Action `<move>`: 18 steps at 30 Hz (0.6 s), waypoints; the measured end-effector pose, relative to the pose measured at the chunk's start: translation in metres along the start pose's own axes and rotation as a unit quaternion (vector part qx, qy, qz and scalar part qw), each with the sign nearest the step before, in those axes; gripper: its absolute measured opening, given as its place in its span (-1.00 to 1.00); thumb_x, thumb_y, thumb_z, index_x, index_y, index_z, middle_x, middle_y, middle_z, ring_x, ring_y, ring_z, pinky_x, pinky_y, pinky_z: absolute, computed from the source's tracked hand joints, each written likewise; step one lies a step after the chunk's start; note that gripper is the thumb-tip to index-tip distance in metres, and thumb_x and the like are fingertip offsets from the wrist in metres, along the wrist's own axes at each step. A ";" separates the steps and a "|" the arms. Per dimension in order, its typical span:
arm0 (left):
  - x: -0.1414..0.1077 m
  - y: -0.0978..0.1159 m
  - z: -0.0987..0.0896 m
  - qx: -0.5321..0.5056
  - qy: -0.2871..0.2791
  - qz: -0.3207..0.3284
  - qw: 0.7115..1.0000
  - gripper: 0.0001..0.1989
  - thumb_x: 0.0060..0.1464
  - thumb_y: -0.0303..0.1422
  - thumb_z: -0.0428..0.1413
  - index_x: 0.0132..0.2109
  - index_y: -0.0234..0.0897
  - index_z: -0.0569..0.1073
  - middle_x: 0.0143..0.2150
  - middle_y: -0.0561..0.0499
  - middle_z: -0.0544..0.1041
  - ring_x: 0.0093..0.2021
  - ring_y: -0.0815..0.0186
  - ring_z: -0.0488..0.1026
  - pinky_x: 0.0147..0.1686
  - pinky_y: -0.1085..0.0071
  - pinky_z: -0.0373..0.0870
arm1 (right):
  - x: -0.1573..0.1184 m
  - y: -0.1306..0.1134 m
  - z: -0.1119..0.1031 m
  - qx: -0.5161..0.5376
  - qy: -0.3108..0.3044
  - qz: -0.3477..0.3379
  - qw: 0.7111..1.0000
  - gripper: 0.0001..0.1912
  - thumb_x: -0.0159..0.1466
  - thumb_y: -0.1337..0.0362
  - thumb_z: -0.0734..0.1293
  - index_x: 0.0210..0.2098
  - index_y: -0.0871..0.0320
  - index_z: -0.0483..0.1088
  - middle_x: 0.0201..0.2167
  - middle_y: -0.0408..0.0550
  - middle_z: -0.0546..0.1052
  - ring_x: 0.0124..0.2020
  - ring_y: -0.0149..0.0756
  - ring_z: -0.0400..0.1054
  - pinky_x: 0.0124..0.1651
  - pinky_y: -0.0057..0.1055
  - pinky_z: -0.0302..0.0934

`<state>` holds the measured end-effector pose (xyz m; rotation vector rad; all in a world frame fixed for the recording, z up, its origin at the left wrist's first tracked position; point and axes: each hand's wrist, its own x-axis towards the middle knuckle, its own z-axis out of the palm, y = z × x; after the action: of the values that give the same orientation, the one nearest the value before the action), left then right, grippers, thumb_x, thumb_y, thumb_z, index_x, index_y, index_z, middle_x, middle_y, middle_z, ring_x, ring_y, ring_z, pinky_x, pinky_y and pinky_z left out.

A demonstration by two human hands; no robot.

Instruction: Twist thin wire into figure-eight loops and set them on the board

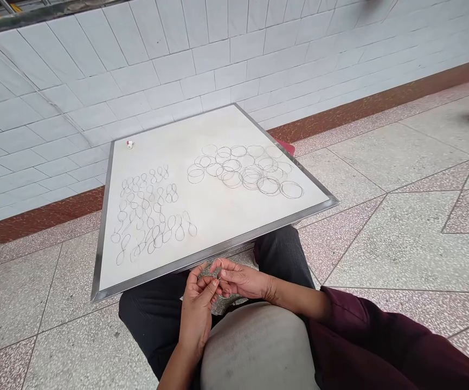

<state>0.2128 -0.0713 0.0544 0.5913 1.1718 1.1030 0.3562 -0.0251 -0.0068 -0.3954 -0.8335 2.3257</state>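
Note:
A thin wire loop [218,260] is pinched between my two hands, low in front of the table's near edge. My left hand [199,303] is closed on it with thumb and forefinger. From the right, my right hand [244,279] grips the same wire, its fingertips beside the left ones. On the white table [226,222], several round wire rings [268,186] overlap on the right half. Several wires twisted into figure-eight shapes [180,233] lie in rough rows on the left half.
The table has a metal rim [218,250]. A small red and white item [130,144] sits near its far left corner. A tiled wall [213,73] stands behind the table, and part of a red object [286,148] shows past its right edge.

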 end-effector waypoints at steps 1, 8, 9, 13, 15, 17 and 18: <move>0.000 0.000 0.000 -0.008 0.002 -0.003 1.000 -0.48 -0.04 -0.35 0.29 0.08 -0.23 0.34 -0.45 0.10 0.52 -0.45 0.38 0.43 -0.35 0.43 0.29 | 0.000 0.000 -0.001 0.000 -0.002 0.000 1.000 -0.55 0.21 -0.04 0.43 -0.09 0.12 0.31 -0.58 -0.28 0.39 -0.52 -0.46 0.26 -0.30 -0.45 0.16; 0.001 0.000 -0.001 -0.018 -0.003 -0.007 1.000 -0.50 -0.03 -0.38 0.29 0.07 -0.23 0.37 -0.47 0.10 0.50 -0.47 0.38 0.43 -0.36 0.42 0.31 | 0.000 0.005 -0.006 0.016 -0.016 0.007 1.000 -0.56 0.25 -0.04 0.39 -0.07 0.13 0.32 -0.48 -0.21 0.40 -0.49 -0.46 0.26 -0.30 -0.45 0.19; 0.001 0.000 -0.002 -0.016 -0.006 -0.007 1.000 -0.51 -0.02 -0.38 0.29 0.07 -0.23 0.37 -0.47 0.10 0.50 -0.47 0.38 0.44 -0.38 0.43 0.30 | 0.000 0.005 -0.006 0.017 -0.017 0.008 1.000 -0.56 0.25 -0.05 0.39 -0.07 0.13 0.32 -0.48 -0.21 0.40 -0.49 -0.46 0.26 -0.31 -0.45 0.18; 0.000 0.001 -0.002 -0.003 -0.021 -0.015 1.000 -0.53 -0.01 -0.37 0.27 0.06 -0.23 0.37 -0.46 0.09 0.51 -0.46 0.35 0.47 -0.41 0.44 0.27 | 0.001 0.007 -0.006 0.006 -0.014 0.017 1.000 -0.54 0.25 -0.10 0.36 -0.09 0.12 0.30 -0.48 -0.20 0.41 -0.49 -0.44 0.30 -0.36 -0.47 0.16; 0.000 0.002 -0.001 0.002 -0.025 -0.018 1.000 -0.54 -0.01 -0.37 0.27 0.05 -0.22 0.37 -0.48 0.10 0.50 -0.48 0.36 0.46 -0.41 0.45 0.27 | 0.001 0.008 -0.007 -0.002 -0.015 0.018 1.000 -0.54 0.26 -0.11 0.35 -0.09 0.12 0.29 -0.49 -0.20 0.41 -0.50 -0.43 0.31 -0.37 -0.47 0.16; 0.000 0.003 -0.001 0.010 -0.022 -0.018 1.000 -0.54 -0.03 -0.37 0.27 0.05 -0.23 0.38 -0.50 0.13 0.48 -0.51 0.40 0.41 -0.41 0.45 0.27 | 0.001 0.008 -0.008 -0.010 -0.018 0.019 1.000 -0.54 0.28 -0.11 0.32 -0.07 0.12 0.27 -0.52 -0.22 0.42 -0.52 -0.43 0.30 -0.38 -0.47 0.16; 0.000 0.002 -0.001 0.018 -0.016 -0.015 1.000 -0.53 -0.03 -0.36 0.28 0.05 -0.23 0.38 -0.51 0.14 0.47 -0.52 0.41 0.39 -0.41 0.46 0.27 | 0.001 0.008 -0.009 -0.020 -0.018 0.017 0.999 -0.55 0.30 -0.11 0.30 -0.07 0.12 0.27 -0.54 -0.23 0.41 -0.54 -0.43 0.29 -0.38 -0.47 0.16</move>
<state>0.2106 -0.0704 0.0557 0.6152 1.1704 1.0448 0.3558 -0.0250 -0.0187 -0.3898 -0.8985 2.3574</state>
